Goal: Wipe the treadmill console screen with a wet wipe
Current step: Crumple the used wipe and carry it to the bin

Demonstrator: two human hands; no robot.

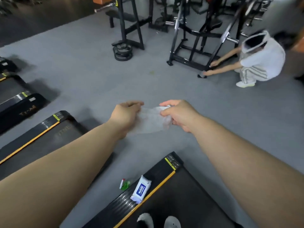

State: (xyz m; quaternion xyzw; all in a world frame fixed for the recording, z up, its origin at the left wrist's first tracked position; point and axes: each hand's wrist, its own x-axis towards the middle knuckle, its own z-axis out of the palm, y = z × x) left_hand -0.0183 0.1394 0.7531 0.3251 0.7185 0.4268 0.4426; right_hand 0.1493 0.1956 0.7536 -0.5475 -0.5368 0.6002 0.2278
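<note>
Left hand (127,112), right hand (176,115): each pinching an end of wet wipe (151,122), spread between; wipe pack (140,189), possibly open, on treadmill (181,195) edge.

The light is soft and a bit dim: the grey floor (85,63) is brightest in the middle, the upper left corner is nearly black, and fuzzy shadows lie just right of the treadmills (19,104) on the left. Small white shiny spots sit on the black side rail (121,201) at the bottom. Everything is a little blurry, most of all the wet wipe (153,120) and the crouching person (259,63) at upper right, and the wide lens makes the forearms (49,170) look huge in the bottom corners.
</note>
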